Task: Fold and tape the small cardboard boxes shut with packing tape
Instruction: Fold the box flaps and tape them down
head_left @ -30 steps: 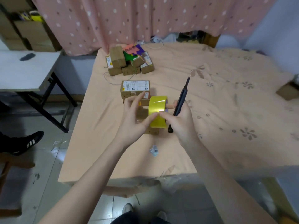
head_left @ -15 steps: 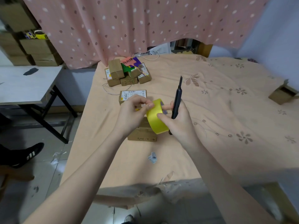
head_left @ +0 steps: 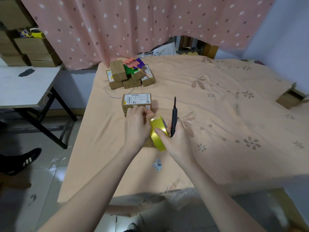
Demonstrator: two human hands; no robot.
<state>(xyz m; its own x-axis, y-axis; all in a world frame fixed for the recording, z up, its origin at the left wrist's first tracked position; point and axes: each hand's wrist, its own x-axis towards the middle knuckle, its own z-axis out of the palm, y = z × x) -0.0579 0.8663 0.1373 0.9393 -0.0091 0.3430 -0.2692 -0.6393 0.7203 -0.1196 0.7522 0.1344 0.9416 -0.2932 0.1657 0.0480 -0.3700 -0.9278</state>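
The right hand [head_left: 177, 139] holds the roll of yellow packing tape [head_left: 158, 133] on edge, thumb across the glossy outer face and fingers behind it. The same grip also clamps a black utility knife [head_left: 173, 118], which stands nearly upright above the knuckles, blade end away from the person. The left hand [head_left: 137, 124] sits just left of the roll, its fingertips [head_left: 151, 115] pinching at the top rim of the roll – most likely at the loose tape end, though the end itself is too small to make out.

Directly under both hands lies a small cardboard box [head_left: 149, 144], mostly hidden; only its near edge shows below the roll. Just beyond the left hand is a labelled box [head_left: 137, 101], and further out a cluster of small boxes [head_left: 130, 74] with a pink note on top. All rest on a peach sheet [head_left: 234, 131] spread over the surface. A paper scrap [head_left: 157, 164] lies on the sheet, nearer the person than the grip.

Handling notes, as judgement: the roll is light and rigid on its core, but its face looks slick – hold it through the core or across its width. The free tape end is thin and will stick to itself if slack; draw it taut. The boxes are light and will likely slide on the cloth, so pin the box while the tape is pressed down. Keep the knife tip clear of the left fingers.
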